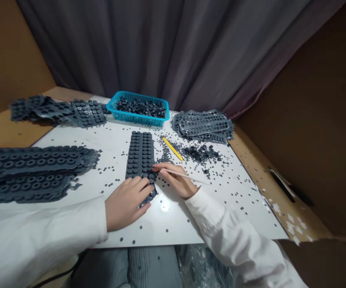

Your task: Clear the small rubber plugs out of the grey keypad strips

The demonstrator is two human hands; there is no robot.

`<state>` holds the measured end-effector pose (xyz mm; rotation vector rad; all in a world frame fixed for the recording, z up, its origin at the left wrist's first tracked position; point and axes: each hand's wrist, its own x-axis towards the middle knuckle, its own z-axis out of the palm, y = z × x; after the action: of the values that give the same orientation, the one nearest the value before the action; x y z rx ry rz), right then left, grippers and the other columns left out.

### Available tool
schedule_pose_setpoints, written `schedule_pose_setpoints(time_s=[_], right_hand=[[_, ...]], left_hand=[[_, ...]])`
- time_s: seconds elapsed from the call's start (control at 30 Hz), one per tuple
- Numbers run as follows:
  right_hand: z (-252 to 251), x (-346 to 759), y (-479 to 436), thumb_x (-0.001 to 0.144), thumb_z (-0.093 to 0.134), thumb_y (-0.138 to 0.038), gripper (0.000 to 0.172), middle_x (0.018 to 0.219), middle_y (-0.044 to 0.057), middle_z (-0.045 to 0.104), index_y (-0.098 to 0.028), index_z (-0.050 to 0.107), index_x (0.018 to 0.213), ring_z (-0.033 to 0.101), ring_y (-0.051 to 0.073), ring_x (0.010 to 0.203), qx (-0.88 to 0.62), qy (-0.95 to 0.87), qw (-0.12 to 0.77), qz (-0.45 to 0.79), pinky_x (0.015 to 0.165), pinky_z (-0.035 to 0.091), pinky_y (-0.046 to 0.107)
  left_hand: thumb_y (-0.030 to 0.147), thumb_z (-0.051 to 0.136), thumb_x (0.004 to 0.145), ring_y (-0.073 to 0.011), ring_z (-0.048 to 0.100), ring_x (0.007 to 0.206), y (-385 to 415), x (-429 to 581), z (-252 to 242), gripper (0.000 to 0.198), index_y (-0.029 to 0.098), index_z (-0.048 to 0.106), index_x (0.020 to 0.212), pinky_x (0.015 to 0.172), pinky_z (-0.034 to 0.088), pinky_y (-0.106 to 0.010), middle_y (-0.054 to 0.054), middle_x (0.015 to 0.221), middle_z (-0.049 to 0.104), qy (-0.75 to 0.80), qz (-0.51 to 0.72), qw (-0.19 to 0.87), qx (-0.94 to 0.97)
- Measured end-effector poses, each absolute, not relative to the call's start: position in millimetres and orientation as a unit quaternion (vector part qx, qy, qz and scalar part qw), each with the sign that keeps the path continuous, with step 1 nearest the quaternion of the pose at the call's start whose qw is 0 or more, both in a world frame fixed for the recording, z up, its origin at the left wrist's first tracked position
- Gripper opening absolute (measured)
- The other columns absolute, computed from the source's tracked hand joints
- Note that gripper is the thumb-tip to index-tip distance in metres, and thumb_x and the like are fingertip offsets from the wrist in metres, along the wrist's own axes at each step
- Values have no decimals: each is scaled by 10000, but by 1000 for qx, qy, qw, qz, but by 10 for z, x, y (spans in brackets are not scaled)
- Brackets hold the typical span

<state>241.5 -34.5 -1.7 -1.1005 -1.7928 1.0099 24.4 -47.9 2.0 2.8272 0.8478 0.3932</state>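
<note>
Head | L fingers [146, 193] part-spread (thumb apart), touching dk gry studded strip [141, 152] | R fingers [164, 165] pinching thin wht stick [187, 176]

A person wears a white long-sleeved top [12, 248], the cloth matte and unmarked where it shows. Just behind the left grip [128, 202], which is bare, the left sleeve [68, 220] ends in a straight-edged cuff [102, 216] and widens into a loose cut with soft, shallow folds. Behind the right grip [175, 180], also bare, the right sleeve [235, 240] bunches into deeper creases along its length. Below and between both grips, gray clothing [155, 270] comes into view, finely wrinkled lengthwise on the right, smoother and darker on the left.
</note>
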Motion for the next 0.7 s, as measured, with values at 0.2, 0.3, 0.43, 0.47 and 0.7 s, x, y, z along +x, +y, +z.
schedule_pose_setpoints(time_s=[0.2, 0.3, 0.43, 0.47, 0.7], right_hand=[[3, 2513, -374, 987, 272, -461, 411, 995, 97, 694, -208, 572, 1110, 642, 206, 909, -411, -821, 298, 261, 823, 499, 359], [25, 2538, -368, 986, 228, -484, 451, 983, 96, 690, -206, 574, 1069, 616, 209, 923, -361, -847, 301, 247, 851, 475, 371], [29, 2526, -370, 989, 223, -467, 450, 998, 98, 685, -199, 571, 1086, 601, 213, 973, -334, -847, 312, 271, 875, 468, 371], [27, 2520, -377, 990, 226, -466, 445, 1011, 96, 685, -201, 568, 1097, 607, 211, 984, -338, -844, 312, 276, 886, 466, 369], [35, 2522, -425, 994, 266, -406, 368, 936, 70, 700, -208, 554, 1112, 643, 180, 905, -339, -829, 315, 312, 841, 493, 318]], left_hand=[[227, 427, 895, -223, 544, 869, -408, 167, -30, 232, 214, 603, 1045, 728, 442, -355, -81, 1006, 609, 268, 145, 122, 945], [235, 440, 894, -227, 545, 895, -393, 161, -31, 229, 219, 592, 1065, 747, 444, -356, -76, 1020, 600, 275, 139, 147, 940], [225, 478, 865, -223, 551, 898, -401, 169, -14, 186, 219, 600, 1005, 761, 452, -356, -69, 1002, 607, 300, 149, 164, 928], [213, 477, 860, -223, 552, 896, -405, 170, -8, 181, 221, 604, 988, 760, 453, -358, -68, 997, 610, 301, 152, 162, 927], [121, 426, 849, -228, 549, 895, -428, 162, -10, 331, 280, 641, 1046, 737, 451, -367, -67, 1012, 599, 293, 167, 126, 933]])
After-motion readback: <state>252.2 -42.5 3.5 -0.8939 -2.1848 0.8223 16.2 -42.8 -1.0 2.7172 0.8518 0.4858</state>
